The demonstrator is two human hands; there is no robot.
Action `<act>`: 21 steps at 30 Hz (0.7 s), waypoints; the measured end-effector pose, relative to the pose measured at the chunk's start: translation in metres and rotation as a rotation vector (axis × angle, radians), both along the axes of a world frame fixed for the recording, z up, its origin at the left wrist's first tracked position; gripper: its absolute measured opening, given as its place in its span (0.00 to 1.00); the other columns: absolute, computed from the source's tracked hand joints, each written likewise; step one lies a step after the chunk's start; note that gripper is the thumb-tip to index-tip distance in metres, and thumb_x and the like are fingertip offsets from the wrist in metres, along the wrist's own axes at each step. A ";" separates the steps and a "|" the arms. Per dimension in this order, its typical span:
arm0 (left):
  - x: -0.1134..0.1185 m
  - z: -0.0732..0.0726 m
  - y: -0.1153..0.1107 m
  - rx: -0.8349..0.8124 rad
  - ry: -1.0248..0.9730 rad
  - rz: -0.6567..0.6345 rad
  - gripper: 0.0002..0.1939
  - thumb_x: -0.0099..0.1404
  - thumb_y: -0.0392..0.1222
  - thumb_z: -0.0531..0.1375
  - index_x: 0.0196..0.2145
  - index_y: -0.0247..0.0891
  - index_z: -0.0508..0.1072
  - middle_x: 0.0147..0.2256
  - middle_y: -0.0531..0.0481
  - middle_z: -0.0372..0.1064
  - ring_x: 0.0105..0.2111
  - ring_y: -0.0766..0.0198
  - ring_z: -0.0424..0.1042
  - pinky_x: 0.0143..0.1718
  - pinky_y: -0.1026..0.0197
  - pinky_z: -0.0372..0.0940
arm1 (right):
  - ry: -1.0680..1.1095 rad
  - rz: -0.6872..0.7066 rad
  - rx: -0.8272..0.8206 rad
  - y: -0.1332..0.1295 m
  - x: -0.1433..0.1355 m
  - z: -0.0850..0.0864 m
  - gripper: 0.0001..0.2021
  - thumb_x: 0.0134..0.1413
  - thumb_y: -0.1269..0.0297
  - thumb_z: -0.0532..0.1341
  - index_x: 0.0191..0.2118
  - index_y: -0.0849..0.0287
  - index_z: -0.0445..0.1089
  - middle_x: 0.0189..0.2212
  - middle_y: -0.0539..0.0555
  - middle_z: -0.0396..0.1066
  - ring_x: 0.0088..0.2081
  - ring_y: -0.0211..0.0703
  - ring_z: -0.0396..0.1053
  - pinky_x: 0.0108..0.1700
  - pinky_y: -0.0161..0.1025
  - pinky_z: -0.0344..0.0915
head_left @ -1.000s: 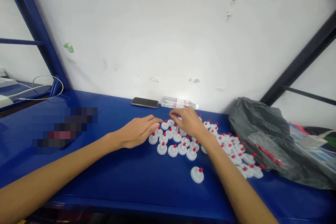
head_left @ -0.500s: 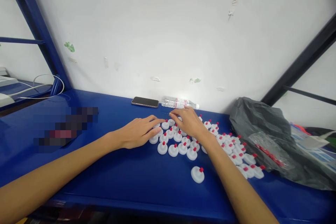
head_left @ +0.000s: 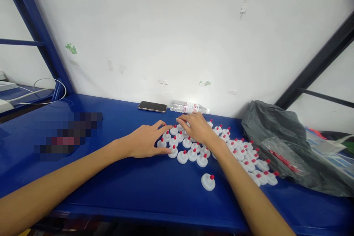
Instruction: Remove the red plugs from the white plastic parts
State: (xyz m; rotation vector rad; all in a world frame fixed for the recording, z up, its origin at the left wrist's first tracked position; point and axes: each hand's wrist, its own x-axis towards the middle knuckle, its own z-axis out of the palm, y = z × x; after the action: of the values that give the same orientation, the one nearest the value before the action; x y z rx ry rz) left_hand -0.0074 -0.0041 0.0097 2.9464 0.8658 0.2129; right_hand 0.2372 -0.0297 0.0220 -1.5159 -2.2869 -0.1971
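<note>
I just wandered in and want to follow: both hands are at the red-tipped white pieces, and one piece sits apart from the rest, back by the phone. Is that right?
Not quite: in the head view, the lone piece sits at the front, toward the person, not by the phone. The left hand and right hand are indeed at the red-tipped white pieces.

Bright, soft light washes the wall (head_left: 166,37), palest just above the bottle (head_left: 189,107). The worktop (head_left: 138,195) has a dull sheen left of the bottle; clear plastic (head_left: 272,142) glints to its right. Coarse pixelation veils a patch well left of the bottle. Wide-angle distortion splays the posts (head_left: 44,35) either side of it, and the caps (head_left: 202,161) nearby look slightly soft.
</note>
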 end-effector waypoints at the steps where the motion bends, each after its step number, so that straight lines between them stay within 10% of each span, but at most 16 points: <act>1: 0.000 -0.001 0.001 0.007 -0.007 0.000 0.43 0.69 0.75 0.46 0.71 0.46 0.55 0.62 0.40 0.61 0.43 0.47 0.77 0.44 0.49 0.68 | -0.002 -0.001 0.000 0.000 0.000 0.000 0.20 0.76 0.57 0.48 0.44 0.57 0.77 0.34 0.54 0.81 0.37 0.46 0.76 0.57 0.47 0.58; 21: -0.001 0.001 0.000 0.021 0.028 -0.022 0.39 0.73 0.70 0.42 0.72 0.46 0.52 0.63 0.39 0.60 0.42 0.49 0.78 0.44 0.49 0.69 | -0.013 -0.070 0.036 0.000 0.005 0.003 0.24 0.77 0.55 0.45 0.36 0.56 0.73 0.30 0.52 0.78 0.36 0.45 0.75 0.60 0.47 0.56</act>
State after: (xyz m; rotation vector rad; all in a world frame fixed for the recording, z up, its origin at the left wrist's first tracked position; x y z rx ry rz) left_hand -0.0079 -0.0037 0.0109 2.9841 0.8394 0.1807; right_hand 0.2426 -0.0296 0.0253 -1.5827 -2.2298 -0.2671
